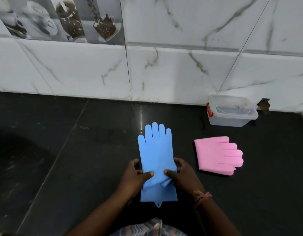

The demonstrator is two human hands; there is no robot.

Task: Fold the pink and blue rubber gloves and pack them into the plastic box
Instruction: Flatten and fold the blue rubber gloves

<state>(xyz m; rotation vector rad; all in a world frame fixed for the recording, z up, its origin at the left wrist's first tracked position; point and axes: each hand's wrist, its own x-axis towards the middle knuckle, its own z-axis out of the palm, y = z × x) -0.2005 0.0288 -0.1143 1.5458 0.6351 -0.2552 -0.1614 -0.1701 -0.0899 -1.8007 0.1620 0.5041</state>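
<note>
Left hand (135, 174) and right hand (181, 174) are pinching the blue glove (155, 150) mid-cuff; it's looking soft, floppy, light, probably grippy.

Bare dark floor (79, 150) lies open leftward — rightward, the folded pink gloves (217, 155) lie before the plastic box (232, 116).

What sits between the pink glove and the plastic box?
Nothing: in the head view only bare dark counter separates the folded pink glove from the plastic box.
</note>
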